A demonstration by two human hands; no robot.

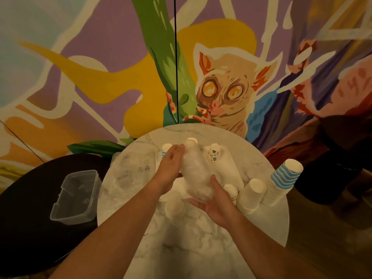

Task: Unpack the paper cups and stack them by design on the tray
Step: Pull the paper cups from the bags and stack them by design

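Note:
A stack of white paper cups in clear plastic wrap [194, 170] is held tilted above the white tray [231, 172]. My left hand [171, 166] lies flat against the stack's left side with fingers straight. My right hand [215, 204] cups the wrapped lower end from beneath. On the tray stand an upside-down patterned cup [215, 153] and a blue-striped cup [165, 150], partly hidden by my left hand. Loose white cups [174, 206] sit under my wrists.
A white cup stack [251, 195] and a tall blue-striped stack [281, 180] lean at the round marble table's [201, 238] right edge. Crumpled clear wrap [128, 174] lies on the left. A clear plastic container [77, 196] sits on the dark table at left.

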